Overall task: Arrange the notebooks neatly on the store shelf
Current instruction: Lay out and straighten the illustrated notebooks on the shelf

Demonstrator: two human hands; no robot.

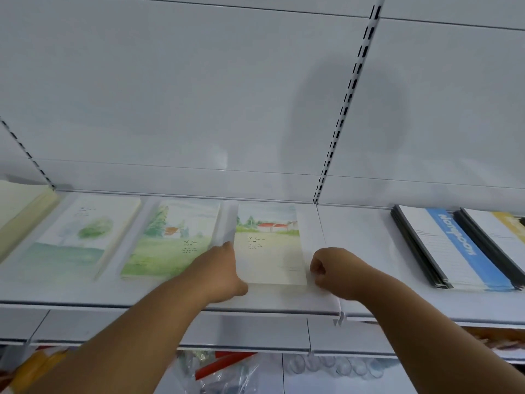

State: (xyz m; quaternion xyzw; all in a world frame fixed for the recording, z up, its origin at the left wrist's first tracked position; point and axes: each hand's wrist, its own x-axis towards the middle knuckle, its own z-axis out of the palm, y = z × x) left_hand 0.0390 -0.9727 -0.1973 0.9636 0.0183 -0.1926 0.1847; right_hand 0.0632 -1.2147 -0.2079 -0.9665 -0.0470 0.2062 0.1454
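A stack of notebooks with a red-roofed house cover (270,245) lies flat on the white shelf (360,245). My left hand (224,271) rests against its left edge, fingers straight along the side. At the stack's right edge my right hand (329,270) is curled into a loose fist touching the side. To the left lie a stack with a house among green trees (170,240) and a stack with a round green tree (82,234).
Dark-spined notebooks with a blue band (454,248) and a yellow-banded stack (508,231) lie at the right. A cream stack (20,211) sits at far left. A slotted upright (341,118) runs up the back panel. Bagged goods (227,371) show below.
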